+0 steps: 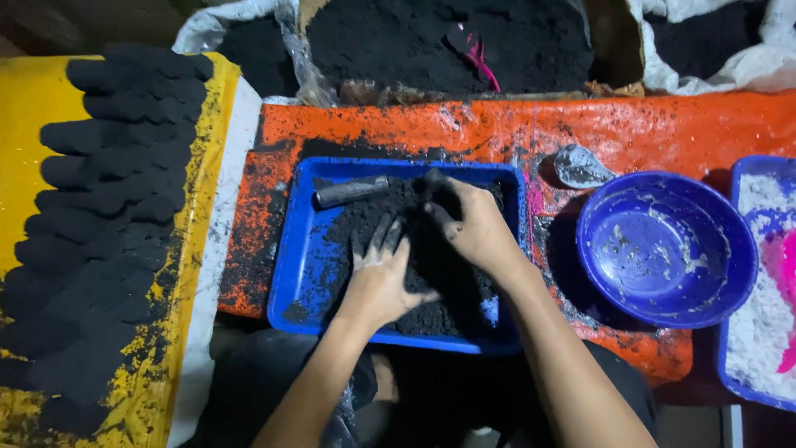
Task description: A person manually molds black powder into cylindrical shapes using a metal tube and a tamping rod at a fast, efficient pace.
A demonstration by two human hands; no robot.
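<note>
Rows of black pieces [116, 207] already fill the yellow sheet [25, 108] at left; both hands, left hand [381, 278] and right hand [473, 224], fingers spread, press into plenty of loose black powder [431, 274] in the blue tray [303, 257].

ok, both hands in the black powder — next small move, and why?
Probably scoop powder together between the left hand and right hand: both rest open on the heap in the blue tray, gripping nothing, with the grey tube lying untouched nearby.

A heap of loose black powder [431, 265] fills the shallow blue rectangular plastic tray [292, 274]. A short grey metal tube [350, 191] lies flat at its far edge, partly dusted black.
</note>
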